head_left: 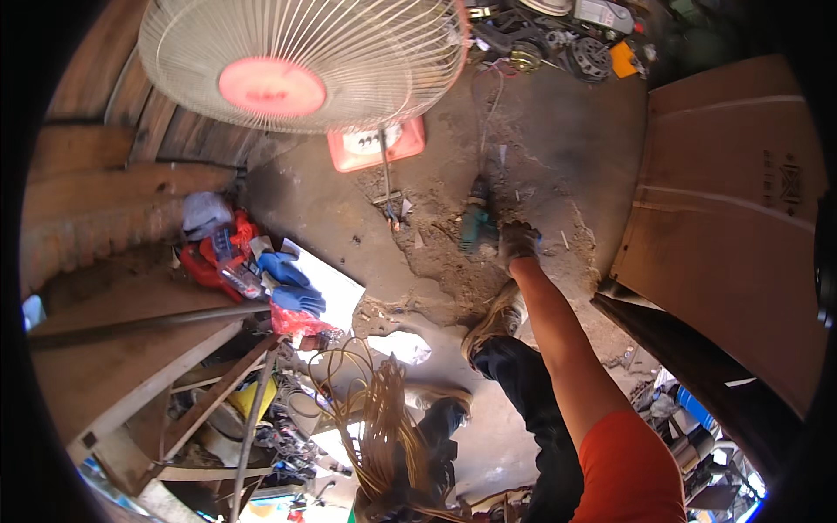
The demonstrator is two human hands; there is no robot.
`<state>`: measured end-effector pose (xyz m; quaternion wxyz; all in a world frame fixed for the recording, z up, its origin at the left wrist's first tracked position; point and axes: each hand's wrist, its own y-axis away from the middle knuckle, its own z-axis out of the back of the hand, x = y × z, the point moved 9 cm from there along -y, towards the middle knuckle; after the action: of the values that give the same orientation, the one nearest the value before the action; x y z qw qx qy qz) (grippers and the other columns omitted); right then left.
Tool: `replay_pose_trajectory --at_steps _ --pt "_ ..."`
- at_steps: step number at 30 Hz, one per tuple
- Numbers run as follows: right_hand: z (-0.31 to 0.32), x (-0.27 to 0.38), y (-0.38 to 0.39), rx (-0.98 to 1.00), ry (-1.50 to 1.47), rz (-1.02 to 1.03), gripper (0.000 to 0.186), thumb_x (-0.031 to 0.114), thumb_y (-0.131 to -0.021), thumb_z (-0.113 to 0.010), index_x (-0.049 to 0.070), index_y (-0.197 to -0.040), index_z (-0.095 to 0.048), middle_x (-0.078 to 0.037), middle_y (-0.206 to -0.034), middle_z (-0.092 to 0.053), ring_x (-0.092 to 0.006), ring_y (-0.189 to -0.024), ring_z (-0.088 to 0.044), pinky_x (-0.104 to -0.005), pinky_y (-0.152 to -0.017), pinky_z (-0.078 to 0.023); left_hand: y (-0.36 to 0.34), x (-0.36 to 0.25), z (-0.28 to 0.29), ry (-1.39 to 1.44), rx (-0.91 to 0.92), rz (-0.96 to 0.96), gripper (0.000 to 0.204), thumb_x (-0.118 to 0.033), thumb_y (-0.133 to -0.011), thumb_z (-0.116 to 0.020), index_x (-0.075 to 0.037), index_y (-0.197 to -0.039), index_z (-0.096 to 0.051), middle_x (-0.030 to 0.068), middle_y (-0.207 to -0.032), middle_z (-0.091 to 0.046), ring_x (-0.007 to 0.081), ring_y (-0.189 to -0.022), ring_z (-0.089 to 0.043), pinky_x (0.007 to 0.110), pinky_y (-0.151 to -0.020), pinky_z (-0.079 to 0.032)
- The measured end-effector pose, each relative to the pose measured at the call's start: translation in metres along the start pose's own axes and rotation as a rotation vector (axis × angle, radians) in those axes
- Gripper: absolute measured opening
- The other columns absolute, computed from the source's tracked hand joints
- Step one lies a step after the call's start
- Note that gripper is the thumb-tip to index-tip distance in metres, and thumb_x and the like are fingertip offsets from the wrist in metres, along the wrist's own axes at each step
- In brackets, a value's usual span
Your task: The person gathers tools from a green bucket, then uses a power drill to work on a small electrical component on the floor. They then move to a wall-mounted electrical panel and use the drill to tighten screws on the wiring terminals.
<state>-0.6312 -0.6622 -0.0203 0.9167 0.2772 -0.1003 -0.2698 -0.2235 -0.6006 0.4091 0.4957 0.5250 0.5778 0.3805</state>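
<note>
My right hand, in a grimy work glove, reaches down to the floor and is closed at the handle of a teal power drill. The drill's dark front end points away from me, toward the fan. A loose coil of yellowish cable hangs in front of my left leg. At the lower edge, my left hand shows only as a dark gloved shape at the end of the coil, closed on it; its fingers are hard to make out.
A large caged fan with a pink base stands ahead. Blue gloves, red bags and a bottle lie left, beside a wood-and-metal frame. Tall cardboard leans at the right. Machine parts crowd the far right.
</note>
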Motion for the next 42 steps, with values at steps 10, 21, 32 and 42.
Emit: replay_pose_trajectory --at_steps 10,21,32,42 --pt "0.327 -0.041 0.287 0.391 -2.311 0.038 0.029 0.028 -0.083 -0.067 0.006 -0.1 -0.06 -0.003 -0.078 -0.061 -0.0162 -0.067 -0.06 -0.0343 -0.063 -0.048 0.117 -0.149 -0.263 -0.894 0.125 -0.339 0.008 -0.013 -0.087 -0.063 -0.01 -0.094 -0.062 0.0013 -0.069 -0.06 0.0128 -0.053 -0.055 0.026 -0.049 -0.044" --pt "0.727 -0.06 0.379 0.094 -1.882 -0.089 0.053 0.023 -0.079 -0.074 0.005 -0.123 -0.052 -0.015 -0.115 -0.057 -0.0235 -0.088 -0.063 -0.0388 -0.081 -0.053 0.211 -0.303 -0.501 -1.024 0.377 -0.995 0.015 -0.014 -0.084 -0.062 -0.006 -0.097 -0.065 0.0089 -0.077 -0.065 0.0238 -0.068 -0.064 0.034 -0.058 -0.051" --pt "0.848 -0.079 0.311 0.293 -1.526 -0.147 0.033 0.025 -0.082 -0.071 0.006 -0.106 -0.061 -0.008 -0.095 -0.064 -0.018 -0.076 -0.063 -0.0335 -0.073 -0.054 0.198 -0.394 -0.628 -1.009 0.679 -0.825 0.018 -0.014 -0.082 -0.064 -0.006 -0.097 -0.067 0.0109 -0.078 -0.067 0.0245 -0.066 -0.063 0.031 -0.052 -0.046" --pt "1.001 -0.143 0.215 -0.445 -0.419 0.324 0.014 0.017 -0.083 -0.061 0.005 -0.089 -0.055 -0.009 -0.074 -0.053 -0.0245 -0.064 -0.057 -0.036 -0.059 -0.046 0.302 -0.529 -0.644 -1.453 0.53 -1.272 0.021 -0.023 -0.082 -0.071 -0.005 -0.088 -0.063 0.0033 -0.062 -0.059 0.0118 -0.052 -0.056 0.028 -0.046 -0.042"
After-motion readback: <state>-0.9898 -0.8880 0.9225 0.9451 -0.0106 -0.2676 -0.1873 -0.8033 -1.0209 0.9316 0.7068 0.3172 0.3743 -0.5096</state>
